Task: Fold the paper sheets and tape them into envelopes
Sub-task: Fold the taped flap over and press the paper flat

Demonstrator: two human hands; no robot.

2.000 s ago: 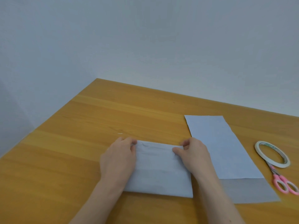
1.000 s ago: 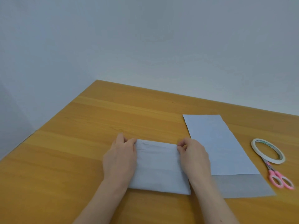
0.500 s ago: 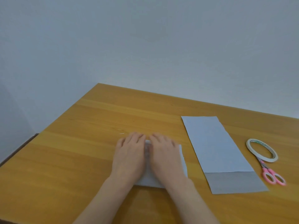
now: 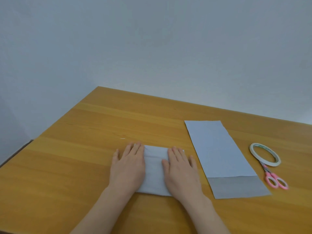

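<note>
— What does the head view show of the hands?

— The left hand and the right hand both lie flat, fingers straight and close together, pressing on the folded paper. They sit apart, one over each end, with a strip of paper bare between them.

— And where is that paper?

— On the wooden table, near the person's edge, its crumpled far edge just beyond the fingertips.

— Anything else there?

— A second sheet lies flat just to the right, its near end folded over in a darker grey band. Further right sits a roll of tape, and pink-handled scissors lie with their blades touching or running under the roll — which, the view cannot settle.
</note>
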